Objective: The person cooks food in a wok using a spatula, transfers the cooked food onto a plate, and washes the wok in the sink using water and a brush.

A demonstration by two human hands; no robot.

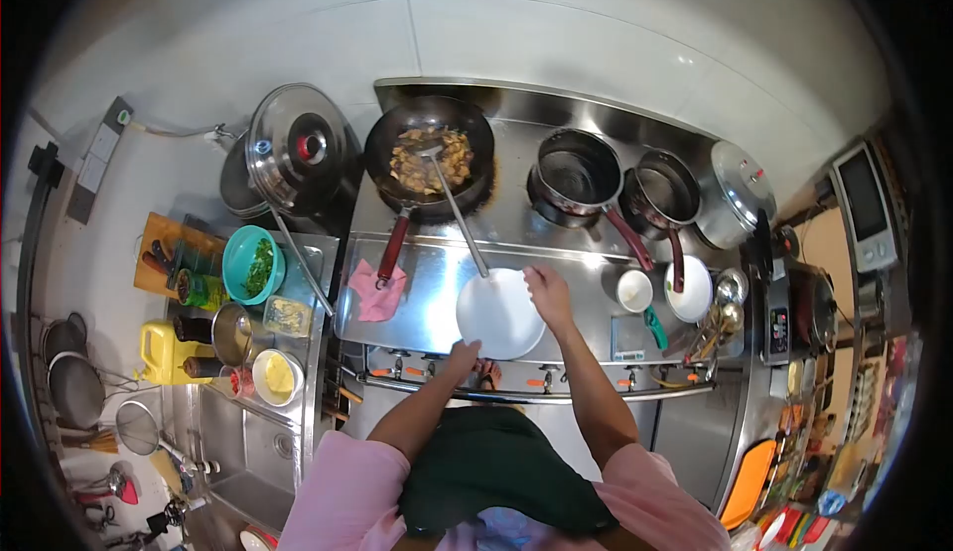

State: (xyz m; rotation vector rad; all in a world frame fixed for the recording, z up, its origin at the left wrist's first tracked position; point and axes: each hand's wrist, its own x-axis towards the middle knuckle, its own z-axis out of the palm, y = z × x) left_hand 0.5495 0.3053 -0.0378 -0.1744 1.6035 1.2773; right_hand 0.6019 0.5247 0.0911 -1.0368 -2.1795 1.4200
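A white plate [501, 315] lies on the steel counter in front of the stove. My left hand [465, 355] is closed on the plate's lower left rim. At the plate's upper right edge is my right hand [545, 289], its fingers bent together; whether they grip the rim is unclear. Behind the plate, a wok [382, 176] holds browned pieces of food [459, 157], and a metal spatula [457, 204] rests in it with its handle reaching toward the plate. A pink cloth [375, 298] lies beneath the wok's red handle [395, 243].
Two dark pots [580, 172] [663, 192] stand right of the wok. A white cup [633, 292] and white bowl [688, 291] are on the right counter. At left are a turquoise bowl [236, 265] with greens, a large lidded pot [288, 144] and a sink [243, 452].
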